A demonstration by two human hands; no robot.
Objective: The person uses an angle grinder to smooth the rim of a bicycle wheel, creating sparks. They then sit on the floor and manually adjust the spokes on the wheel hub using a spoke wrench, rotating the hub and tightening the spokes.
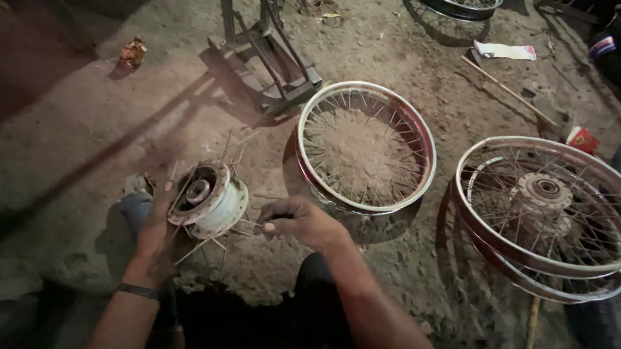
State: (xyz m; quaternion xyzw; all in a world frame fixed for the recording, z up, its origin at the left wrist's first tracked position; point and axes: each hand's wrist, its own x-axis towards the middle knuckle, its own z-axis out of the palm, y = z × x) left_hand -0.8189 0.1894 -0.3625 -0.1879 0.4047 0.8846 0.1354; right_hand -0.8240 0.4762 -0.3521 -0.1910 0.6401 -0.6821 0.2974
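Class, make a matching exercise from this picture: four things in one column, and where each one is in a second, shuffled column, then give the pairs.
Things
1. white wheel hub
2. empty spoked rim
3. stacked wheels with a hub
4. crumpled wrapper

Places
A. far right, on the ground
B. held by the left hand
C. upper left, alone on the dirt
D. middle, beyond the right hand

Pairs: 1-B, 2-D, 3-A, 4-C
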